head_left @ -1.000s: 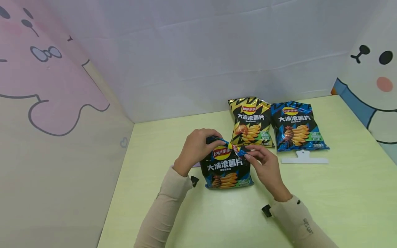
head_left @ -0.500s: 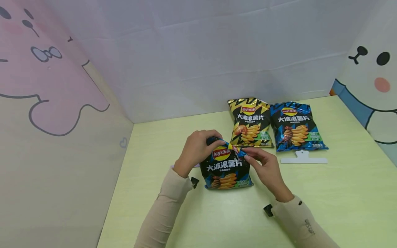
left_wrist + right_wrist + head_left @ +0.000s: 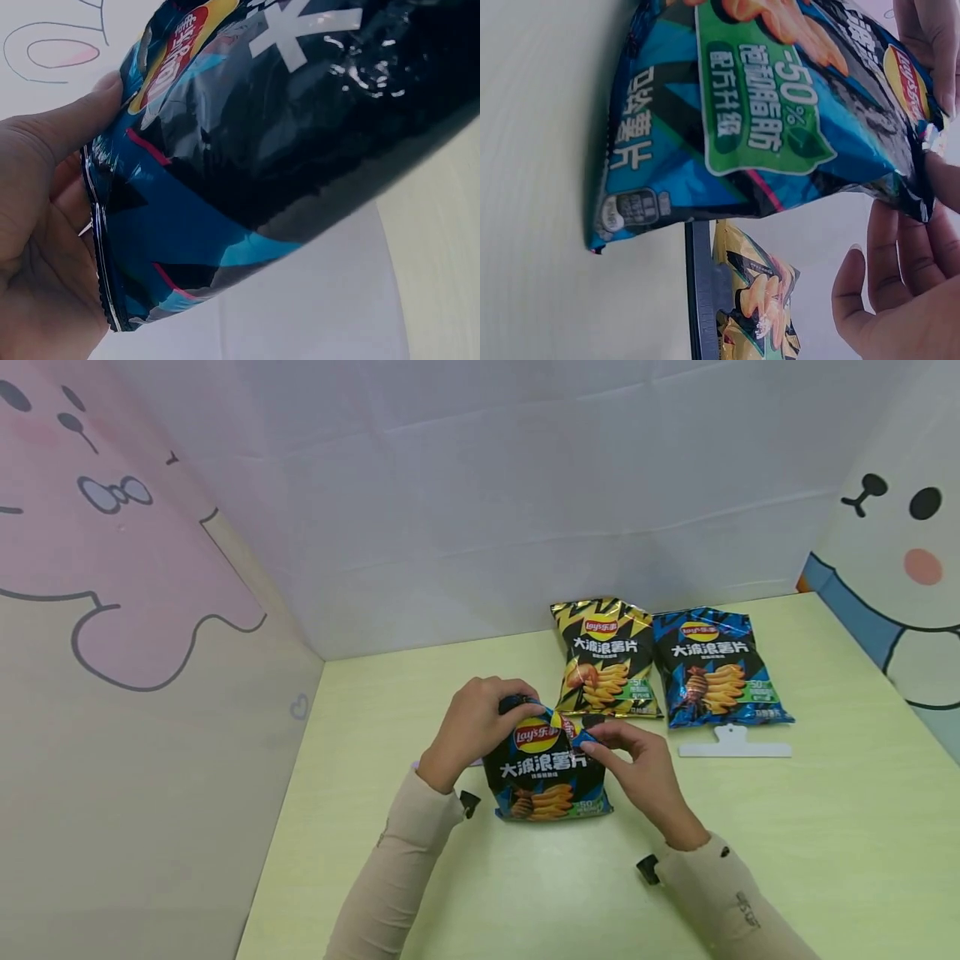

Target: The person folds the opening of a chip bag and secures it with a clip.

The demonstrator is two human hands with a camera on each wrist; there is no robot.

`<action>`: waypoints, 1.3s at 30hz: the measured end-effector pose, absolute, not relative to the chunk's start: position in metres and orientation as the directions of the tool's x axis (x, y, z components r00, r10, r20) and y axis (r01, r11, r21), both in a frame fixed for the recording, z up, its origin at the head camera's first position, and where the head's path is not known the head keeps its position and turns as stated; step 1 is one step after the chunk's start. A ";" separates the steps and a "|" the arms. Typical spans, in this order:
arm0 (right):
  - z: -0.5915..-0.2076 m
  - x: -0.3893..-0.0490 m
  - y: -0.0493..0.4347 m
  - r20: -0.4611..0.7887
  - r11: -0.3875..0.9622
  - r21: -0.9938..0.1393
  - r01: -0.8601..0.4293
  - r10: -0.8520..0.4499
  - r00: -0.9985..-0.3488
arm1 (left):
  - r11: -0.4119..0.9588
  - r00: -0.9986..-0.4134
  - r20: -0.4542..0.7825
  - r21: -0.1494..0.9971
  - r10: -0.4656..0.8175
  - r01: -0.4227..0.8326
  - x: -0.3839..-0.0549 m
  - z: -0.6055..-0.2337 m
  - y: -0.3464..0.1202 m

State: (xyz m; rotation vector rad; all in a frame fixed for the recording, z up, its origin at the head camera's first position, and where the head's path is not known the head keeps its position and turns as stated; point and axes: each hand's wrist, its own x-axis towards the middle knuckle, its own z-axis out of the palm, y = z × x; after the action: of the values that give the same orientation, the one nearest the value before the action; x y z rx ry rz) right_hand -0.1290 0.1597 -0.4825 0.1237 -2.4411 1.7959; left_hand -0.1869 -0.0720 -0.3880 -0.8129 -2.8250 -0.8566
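Observation:
A black and blue Lay's potato chip bag (image 3: 543,777) stands upright on the table, its lower edge toward me. My left hand (image 3: 480,718) grips the bag's upper left corner, thumb in front and fingers behind. At the opposite upper corner, my right hand (image 3: 637,764) pinches the blue edge between thumb and fingers. Between the hands the top edge is creased and bent forward. In the left wrist view, the left hand (image 3: 37,187) holds the crimped seam. The right wrist view shows the bag's printed front (image 3: 765,112) with the right hand (image 3: 915,315) at its top.
Behind lie a yellow chip bag (image 3: 607,656) and a blue chip bag (image 3: 716,672). A white bag clip (image 3: 735,748) rests before the blue one. A purple strip (image 3: 477,762) peeks out behind the held bag. A black bar (image 3: 700,292) shows in the right wrist view.
My right hand has shifted slightly down and left, drawing the bag's right top corner further forward over the printed letters. The left hand keeps its hold almost unmoved.

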 end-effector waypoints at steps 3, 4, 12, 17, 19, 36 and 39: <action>-0.482 -0.129 0.160 0.161 0.302 -0.940 -0.155 -0.007 -0.987 | 0.694 -0.851 0.225 0.499 0.475 0.519 -0.186 -0.387 -0.073; -0.481 -0.130 0.160 0.166 0.311 -0.937 -0.162 -0.013 -0.986 | 0.693 -0.850 0.226 0.500 0.476 0.520 -0.186 -0.387 -0.073; -0.476 -0.134 0.166 0.136 0.405 -0.901 -0.157 -0.081 -0.987 | 0.660 -0.832 0.283 0.509 0.478 0.552 -0.185 -0.392 -0.077; -0.475 -0.135 0.168 0.139 0.422 -0.891 -0.166 -0.094 -0.986 | 0.644 -0.826 0.289 0.520 0.484 0.560 -0.185 -0.394 -0.078; -0.474 -0.135 0.169 0.141 0.433 -0.885 -0.170 -0.099 -0.985 | 0.643 -0.823 0.295 0.517 0.486 0.565 -0.185 -0.394 -0.078; -0.471 -0.144 0.177 0.063 0.377 -0.919 -0.115 -0.148 -0.987 | 0.691 -0.845 0.278 0.487 0.457 0.534 -0.180 -0.391 -0.086; -0.468 -0.153 0.178 0.066 0.361 -0.924 -0.124 -0.168 -0.984 | 0.686 -0.840 0.280 0.485 0.464 0.542 -0.179 -0.391 -0.088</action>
State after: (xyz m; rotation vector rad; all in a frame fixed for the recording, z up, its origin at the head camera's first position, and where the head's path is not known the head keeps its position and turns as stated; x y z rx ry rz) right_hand -0.1535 0.1781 -0.4682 0.2814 -2.6241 1.7767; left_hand -0.1794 -0.0880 -0.3906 -0.8276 -2.7594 -0.8598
